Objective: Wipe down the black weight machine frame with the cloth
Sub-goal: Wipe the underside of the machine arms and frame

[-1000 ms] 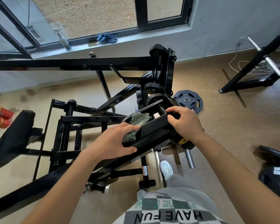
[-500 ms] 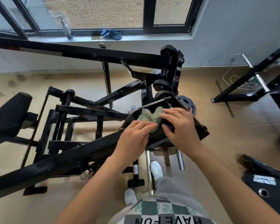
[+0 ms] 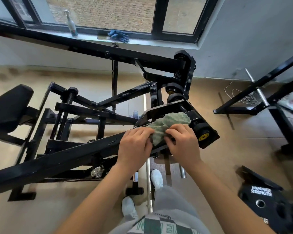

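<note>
Cloth (image 3: pixel 172 122): one, mid-picture on machine frame (image 3: pixel 74 154), pinched by left hand (image 3: pixel 133 147) and right hand (image 3: pixel 183 146); right earlier on bare metal.

One black steel weight machine frame (image 3: pixel 84 154) fills the middle. On its upper bracket lies one pale green nubbly cloth (image 3: pixel 171 121), with two bare hands at it: the left hand (image 3: pixel 133 147) and the right hand (image 3: pixel 184 146). The frame's right end shows one round yellow end cap (image 3: pixel 203 137), and its left end one black padded seat (image 3: pixel 7 107). Below the frame are two white shoes (image 3: pixel 156 178). Beyond it are one clear spray bottle (image 3: pixel 72 25) and one bundle of blue gloves (image 3: pixel 118 35). To its right are one black lettered weight plate (image 3: pixel 260 198) and one further black rack (image 3: pixel 254 92).
</note>
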